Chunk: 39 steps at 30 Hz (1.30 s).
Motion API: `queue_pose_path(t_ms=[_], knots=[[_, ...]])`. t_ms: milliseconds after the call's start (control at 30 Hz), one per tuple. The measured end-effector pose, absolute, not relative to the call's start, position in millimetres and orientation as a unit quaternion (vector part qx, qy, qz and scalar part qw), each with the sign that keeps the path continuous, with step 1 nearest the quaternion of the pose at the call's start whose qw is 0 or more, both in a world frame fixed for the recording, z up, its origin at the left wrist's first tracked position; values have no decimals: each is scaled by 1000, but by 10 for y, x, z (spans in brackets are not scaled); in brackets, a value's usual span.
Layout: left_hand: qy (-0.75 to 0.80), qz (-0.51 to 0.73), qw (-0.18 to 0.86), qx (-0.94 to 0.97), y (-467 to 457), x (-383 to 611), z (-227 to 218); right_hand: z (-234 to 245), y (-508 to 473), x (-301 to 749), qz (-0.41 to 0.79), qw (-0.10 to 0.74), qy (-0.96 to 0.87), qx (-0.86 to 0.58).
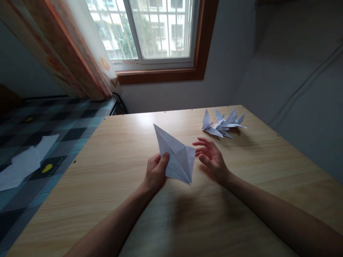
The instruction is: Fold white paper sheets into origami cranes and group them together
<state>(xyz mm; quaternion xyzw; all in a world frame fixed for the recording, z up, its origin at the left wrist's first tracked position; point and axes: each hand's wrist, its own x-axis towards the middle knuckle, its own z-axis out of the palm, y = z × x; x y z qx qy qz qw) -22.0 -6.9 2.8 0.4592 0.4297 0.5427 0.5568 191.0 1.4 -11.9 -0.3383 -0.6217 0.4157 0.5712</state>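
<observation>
My left hand (156, 170) pinches a folded white paper shape (177, 155), a long kite-like origami piece, and holds it a little above the wooden table (112, 167). Its thumb lies on the paper's near face. My right hand (211, 157) hovers just right of the paper with fingers spread and curled slightly, holding nothing, fingertips close to the paper's right corner. At the table's far right lies a small pile of finished white paper cranes (223, 124).
A bed with a checked cover (53, 132) stands left of the table, with loose white paper sheets (25, 162) on it. A window (152, 32) with a patterned curtain (72, 50) is behind. A grey wall runs along the right side.
</observation>
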Motion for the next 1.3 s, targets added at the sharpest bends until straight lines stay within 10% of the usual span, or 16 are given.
queue_pose_path(t_ms=[400, 800, 1300], knots=[[457, 431, 508, 589, -52, -187, -66, -229, 31, 1831, 547, 509, -558, -360], [408, 412, -15, 815, -168, -283, 23, -141, 106, 1990, 349, 389, -742, -420], [373, 225, 23, 900, -73, -279, -39, -73, 54, 2058, 139, 450, -795, -384]])
